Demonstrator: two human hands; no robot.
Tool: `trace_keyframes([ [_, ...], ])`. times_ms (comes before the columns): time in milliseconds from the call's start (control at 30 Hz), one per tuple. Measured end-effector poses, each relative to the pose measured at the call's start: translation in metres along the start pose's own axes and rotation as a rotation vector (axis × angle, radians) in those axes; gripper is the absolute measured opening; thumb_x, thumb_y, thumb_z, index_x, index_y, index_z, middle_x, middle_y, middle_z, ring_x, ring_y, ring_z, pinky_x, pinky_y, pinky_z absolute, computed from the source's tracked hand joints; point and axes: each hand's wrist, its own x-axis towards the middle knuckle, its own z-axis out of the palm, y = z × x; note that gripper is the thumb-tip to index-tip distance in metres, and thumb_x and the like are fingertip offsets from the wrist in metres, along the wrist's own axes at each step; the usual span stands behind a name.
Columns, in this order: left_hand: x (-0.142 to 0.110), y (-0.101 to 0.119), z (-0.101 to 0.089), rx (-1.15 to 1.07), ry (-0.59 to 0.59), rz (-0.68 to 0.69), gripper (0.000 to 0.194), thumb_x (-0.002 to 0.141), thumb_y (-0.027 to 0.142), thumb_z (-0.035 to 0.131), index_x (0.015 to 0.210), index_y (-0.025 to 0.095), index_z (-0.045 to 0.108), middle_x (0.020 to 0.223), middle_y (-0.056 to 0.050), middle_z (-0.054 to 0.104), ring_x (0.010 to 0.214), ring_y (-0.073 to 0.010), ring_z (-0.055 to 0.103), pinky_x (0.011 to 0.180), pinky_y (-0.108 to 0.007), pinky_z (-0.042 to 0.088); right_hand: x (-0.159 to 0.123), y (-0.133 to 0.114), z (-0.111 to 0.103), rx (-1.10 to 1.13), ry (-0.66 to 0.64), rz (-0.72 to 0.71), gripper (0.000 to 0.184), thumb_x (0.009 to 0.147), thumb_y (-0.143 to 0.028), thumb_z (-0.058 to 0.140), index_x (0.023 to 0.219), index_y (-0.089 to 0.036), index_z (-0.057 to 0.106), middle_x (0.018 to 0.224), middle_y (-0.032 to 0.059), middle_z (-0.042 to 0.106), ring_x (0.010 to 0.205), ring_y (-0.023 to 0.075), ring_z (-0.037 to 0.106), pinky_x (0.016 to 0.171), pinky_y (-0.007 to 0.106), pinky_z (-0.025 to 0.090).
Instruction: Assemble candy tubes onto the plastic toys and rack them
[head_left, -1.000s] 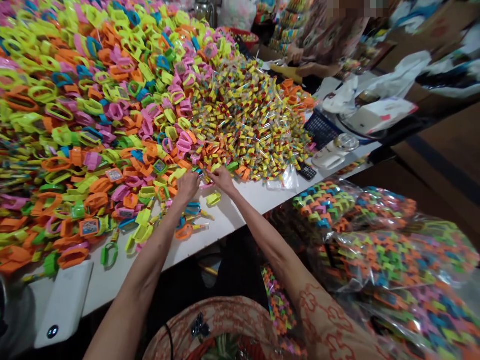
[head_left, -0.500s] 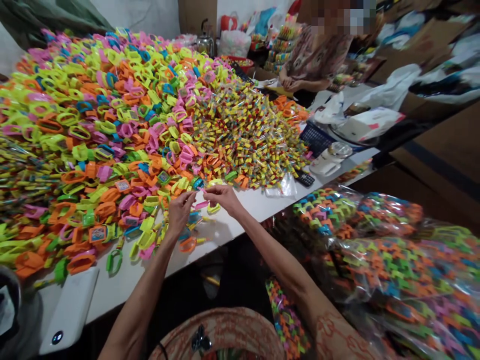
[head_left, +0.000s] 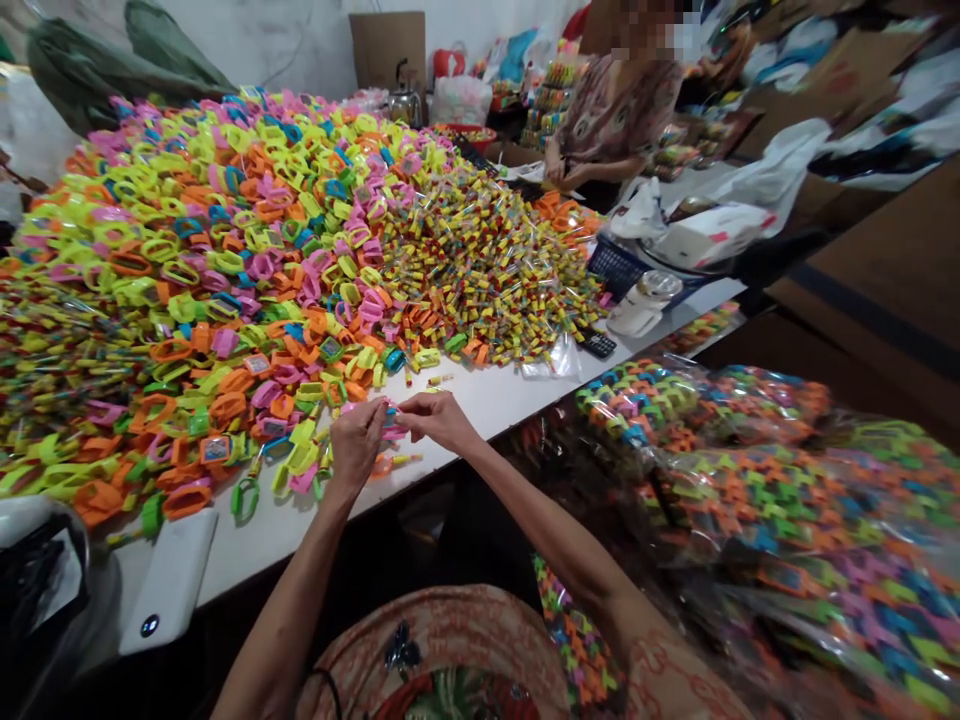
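Observation:
Over the near edge of the white table (head_left: 480, 405), my left hand (head_left: 357, 442) is closed, its fingers pinching one side of a small pink plastic piece (head_left: 388, 404). From the other side my right hand (head_left: 439, 420) pinches it with thumb and forefinger. Fingers cover most of the piece, so I cannot tell if it is a whole toy watch. Just below the hands lies an orange toy watch (head_left: 382, 466) with a yellow-ended tube at it. To the left, a green toy watch (head_left: 244, 497) lies near the table edge.
A big heap of colourful toy watches (head_left: 247, 250) covers the left, beside a pile of small yellow-and-red candy tubes (head_left: 487, 260). A white power bank (head_left: 171, 580), remote control (head_left: 598, 343) and blue basket (head_left: 619, 268) edge the table. Bagged watches (head_left: 772, 500) lie right; a person (head_left: 611, 120) sits opposite.
Both hands have come slightly nearer to me, still meeting at the pink piece. My left fingers have curled in more. The view has shifted a little.

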Motion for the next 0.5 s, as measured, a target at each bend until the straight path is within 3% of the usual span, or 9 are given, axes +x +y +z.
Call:
trace_keyframes([
  [100,-0.007,0.003,-0.005,0.028,-0.056,-0.011,0.030,0.089,0.036,0.056,0.099,0.020,0.080,0.082,-0.008,0.075,0.076,-0.0208,0.066,0.075,-0.030,0.047,-0.009,0.005,0.000,-0.025,-0.003,-0.004,0.034,0.071,-0.050,0.082,0.078,-0.017,0.075,0.064,0.0013,0.067,0.053,0.0139,0.059,0.052,0.027,0.049],
  [200,-0.015,0.006,-0.012,-0.172,-0.191,-0.088,0.042,0.084,0.042,0.063,0.115,0.019,0.079,0.086,-0.006,0.077,0.073,-0.0203,0.066,0.070,-0.030,0.050,-0.018,0.005,-0.002,-0.061,-0.008,-0.012,0.037,0.069,-0.054,0.083,0.075,-0.019,0.076,0.061,0.0027,0.066,0.053,0.0174,0.060,0.053,0.031,0.050],
  [300,-0.028,0.008,-0.013,-0.392,-0.292,-0.122,0.037,0.083,0.048,0.066,0.098,0.019,0.081,0.088,-0.007,0.078,0.080,-0.0217,0.069,0.075,-0.032,0.055,-0.028,0.003,0.001,-0.124,-0.070,-0.050,0.035,0.073,-0.054,0.079,0.071,-0.019,0.078,0.053,0.0022,0.062,0.052,0.0176,0.058,0.053,0.030,0.050],
  [400,-0.042,0.006,-0.004,-0.475,-0.243,-0.212,0.030,0.084,0.042,0.066,0.090,0.018,0.081,0.087,-0.008,0.077,0.082,-0.0212,0.069,0.077,-0.032,0.058,-0.036,0.003,0.008,-0.198,-0.064,-0.081,0.040,0.076,-0.059,0.074,0.076,-0.020,0.081,0.065,0.0051,0.068,0.056,0.0178,0.062,0.055,0.030,0.054],
  [500,-0.051,0.001,0.005,-0.382,-0.053,-0.274,0.043,0.085,0.036,0.063,0.119,0.014,0.078,0.087,-0.008,0.077,0.077,-0.0199,0.068,0.074,-0.032,0.059,-0.039,0.009,0.012,-0.196,0.038,-0.120,0.048,0.070,-0.065,0.077,0.086,-0.021,0.083,0.087,0.0103,0.074,0.064,0.0211,0.068,0.060,0.034,0.059],
])
